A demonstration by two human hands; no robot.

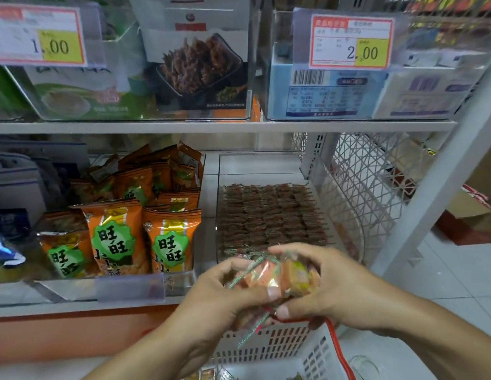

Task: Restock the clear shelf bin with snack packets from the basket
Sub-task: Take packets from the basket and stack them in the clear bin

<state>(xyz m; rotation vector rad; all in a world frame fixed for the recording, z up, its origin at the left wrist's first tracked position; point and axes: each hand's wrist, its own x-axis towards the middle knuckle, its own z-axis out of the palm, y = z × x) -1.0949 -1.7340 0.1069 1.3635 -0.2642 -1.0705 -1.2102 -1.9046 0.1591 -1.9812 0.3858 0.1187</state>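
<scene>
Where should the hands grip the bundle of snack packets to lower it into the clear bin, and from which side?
Probably at its two ends, as now: left hand and right hand clamp the snack packets from either side. The loose, crinkly stack would likely spill if pinched from above. Lower it over the front of the clear bin.

packets (277, 278): clear, glossy, crinkled film
bin (346, 215): clear smooth plastic
basket (280, 344): white slotted plastic, matt
orange bags (115, 237): shiny foil
shelf edge (211, 127): painted metal, matt
price tag (351, 41): paper under clear plastic
</scene>
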